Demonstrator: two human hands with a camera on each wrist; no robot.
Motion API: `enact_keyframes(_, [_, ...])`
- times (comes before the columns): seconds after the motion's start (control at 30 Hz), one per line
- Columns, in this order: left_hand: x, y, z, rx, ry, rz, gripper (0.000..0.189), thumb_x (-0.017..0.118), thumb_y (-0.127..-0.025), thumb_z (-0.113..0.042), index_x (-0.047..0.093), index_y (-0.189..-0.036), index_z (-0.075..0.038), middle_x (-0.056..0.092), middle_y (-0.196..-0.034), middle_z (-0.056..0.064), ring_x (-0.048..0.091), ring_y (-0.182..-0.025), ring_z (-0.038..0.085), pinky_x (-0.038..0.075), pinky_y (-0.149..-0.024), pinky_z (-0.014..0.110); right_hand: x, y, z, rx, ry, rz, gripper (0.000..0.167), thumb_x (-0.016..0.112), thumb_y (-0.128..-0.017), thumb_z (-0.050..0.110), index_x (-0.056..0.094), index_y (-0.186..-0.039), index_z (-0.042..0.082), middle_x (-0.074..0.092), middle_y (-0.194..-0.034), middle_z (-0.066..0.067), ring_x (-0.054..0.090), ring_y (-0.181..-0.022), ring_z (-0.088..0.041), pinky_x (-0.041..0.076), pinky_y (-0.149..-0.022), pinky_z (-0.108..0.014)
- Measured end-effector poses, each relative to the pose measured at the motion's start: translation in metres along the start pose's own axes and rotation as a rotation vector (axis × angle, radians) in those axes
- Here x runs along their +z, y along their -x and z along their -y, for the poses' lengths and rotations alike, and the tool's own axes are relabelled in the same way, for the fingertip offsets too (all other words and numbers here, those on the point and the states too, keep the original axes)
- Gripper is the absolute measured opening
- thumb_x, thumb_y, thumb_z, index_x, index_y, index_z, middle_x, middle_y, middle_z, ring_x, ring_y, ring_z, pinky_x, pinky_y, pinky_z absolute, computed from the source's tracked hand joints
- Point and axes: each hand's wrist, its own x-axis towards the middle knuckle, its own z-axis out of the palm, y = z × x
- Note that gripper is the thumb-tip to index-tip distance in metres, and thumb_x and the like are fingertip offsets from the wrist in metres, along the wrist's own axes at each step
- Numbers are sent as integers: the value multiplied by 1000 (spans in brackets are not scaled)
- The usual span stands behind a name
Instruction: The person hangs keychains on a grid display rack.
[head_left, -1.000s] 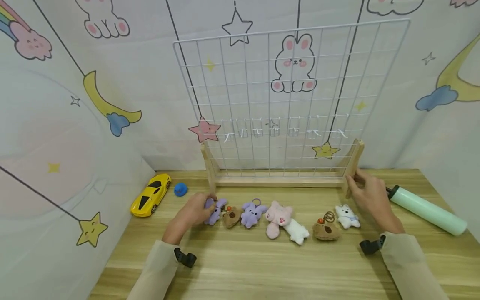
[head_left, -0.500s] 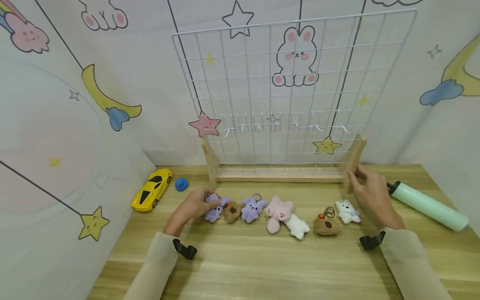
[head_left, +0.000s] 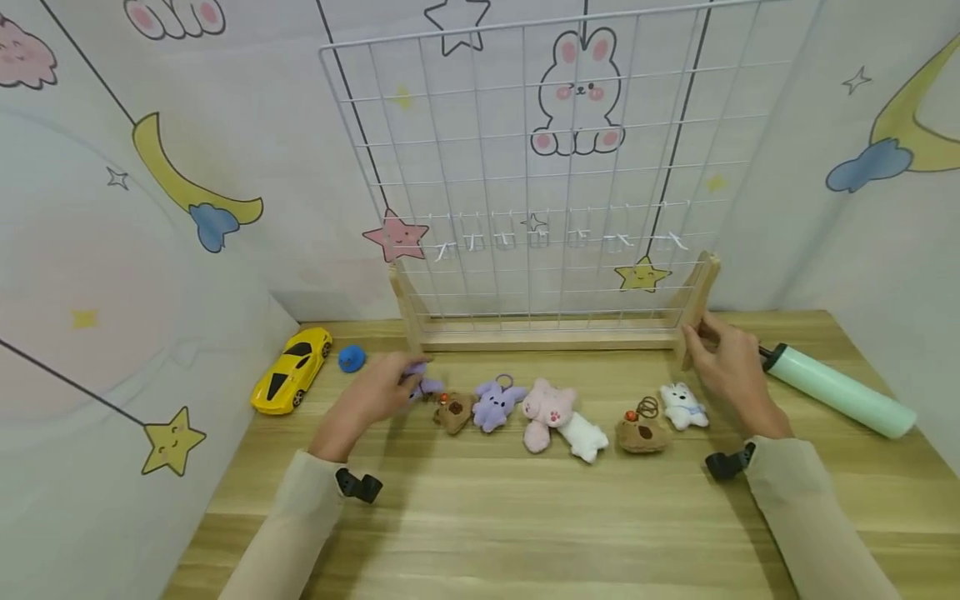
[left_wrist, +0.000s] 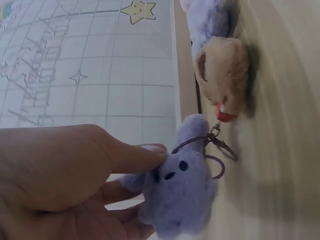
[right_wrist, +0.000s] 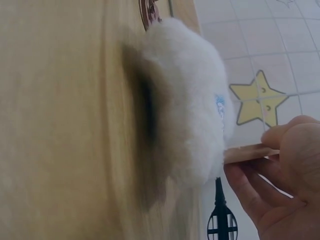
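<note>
My left hand [head_left: 375, 390] pinches a purple plush keychain [left_wrist: 181, 197] by one side, thumb in front and fingers behind. In the left wrist view its dark ring [left_wrist: 217, 166] hangs close to a brown plush keychain [left_wrist: 225, 70]. Over at the right, my right hand [head_left: 729, 367] grips the wooden end support [head_left: 699, 292] of a white wire grid rack [head_left: 551, 325] between thumb and fingers. A small white dog plush [head_left: 683, 407] lies just left of that hand and looms large in the right wrist view.
Along the table lie another purple plush [head_left: 495, 407], a pink plush [head_left: 547, 404], a white plush [head_left: 585, 437] and a second brown one [head_left: 642, 435]. Several small hooks [head_left: 538, 237] hang on the grid. A yellow toy car [head_left: 292, 372], blue toy [head_left: 351, 359] and green pump [head_left: 840, 390] flank the rack.
My left hand has taken hold of the leftmost purple plush and raised it slightly toward the rack. My right hand stays on the wooden support. The head view has shifted a little.
</note>
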Motion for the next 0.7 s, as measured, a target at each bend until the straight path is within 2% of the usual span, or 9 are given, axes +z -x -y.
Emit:
enact_keyframes(0.07, [-5,2,-5,53,-51,-24,34,62,-109,-3,67,-142,2,72,-88,18,47,-59,14,42,-58,28,3,-1,0,-13,-8,-12,31,64,-110,17,71,-132,-3,76,-116,-33,74,-108,-56,56,-94,-73])
enact_keyframes(0.1, [-7,3,-7,78,-80,-38,32,63,-108,-3,69,-139,1,72,-86,16,50,-60,14,44,-59,28,4,-2,1,-21,-16,-20,30,65,-109,16,72,-130,-4,76,-115,-33,74,-107,-56,56,-93,-74])
enact_keyframes(0.2, [-10,7,-12,148,-173,-93,20,65,-107,-4,74,-125,-1,77,-90,11,64,-70,16,53,-64,32,6,-3,2,-30,-19,-32,27,66,-108,14,72,-127,-4,77,-114,-33,75,-106,-55,56,-93,-74])
enact_keyframes(0.3, [-14,11,-13,150,-241,-112,15,64,-108,-5,74,-119,-5,79,-96,11,67,-73,19,55,-66,35,8,-4,3,-22,-22,-24,28,65,-109,14,72,-129,-3,77,-114,-33,74,-107,-55,56,-94,-74])
enact_keyframes(0.4, [-18,16,-14,126,-298,-95,12,62,-109,-4,71,-116,-8,78,-96,11,64,-69,19,53,-64,35,10,-4,3,-18,-15,-16,26,64,-109,15,72,-125,-4,77,-114,-32,74,-108,-55,55,-96,-74])
enact_keyframes(0.5, [-21,19,-15,132,-354,-68,18,67,-105,1,73,-118,-9,80,-104,11,69,-75,23,58,-66,38,10,-4,4,-13,-17,-13,26,64,-109,15,72,-123,-5,77,-114,-33,74,-108,-55,55,-95,-73])
enact_keyframes(0.6, [-18,18,-12,167,-393,-38,31,69,-101,8,71,-128,-7,80,-109,14,74,-84,29,63,-74,45,8,-4,5,3,-24,-16,26,64,-109,15,72,-124,-5,76,-115,-33,74,-108,-55,56,-94,-73])
enact_keyframes(0.7, [-12,16,-5,211,-383,-25,38,68,-99,13,61,-132,-2,77,-101,17,73,-81,30,63,-74,44,5,-3,4,15,-18,-23,24,63,-110,15,72,-120,-5,77,-114,-34,74,-108,-55,57,-93,-72])
